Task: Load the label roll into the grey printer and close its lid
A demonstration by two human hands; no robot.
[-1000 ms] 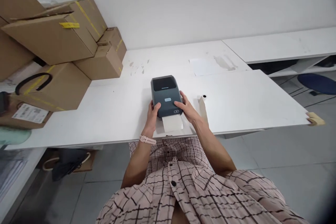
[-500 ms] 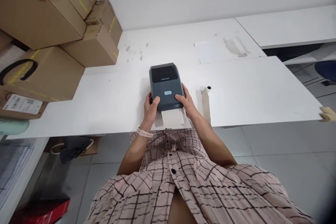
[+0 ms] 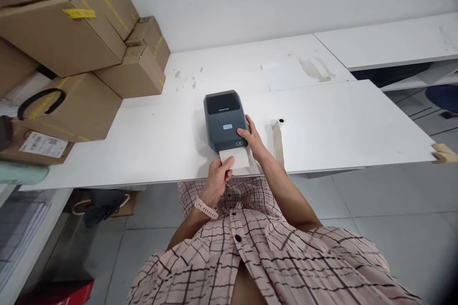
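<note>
A dark blue-grey label printer (image 3: 223, 133) rests on the white table, with a strip of white label paper (image 3: 240, 158) sticking out of its near edge. My left hand (image 3: 219, 177) pinches the left side of that paper between thumb and fingers, just below the printer. On the printer's right side, my right hand (image 3: 253, 139) grips the casing, thumb on top near the front corner and fingers along the side. To the right lies a small paper roll (image 3: 281, 121) with its strip (image 3: 278, 145) unrolled toward the table's front edge.
Cardboard boxes (image 3: 107, 50) are stacked at the left, one bearing a black handle (image 3: 43, 100). A pale green roll (image 3: 25, 173) lies by the left front edge. A white sheet (image 3: 275, 76) lies at the back of the table (image 3: 332, 128). A dark blue stool (image 3: 443, 96) stands at far right.
My left hand has let go of the printer's left side and moved down and right onto the paper, taking hold of it. My right hand stays on the printer. The view has shifted slightly.
</note>
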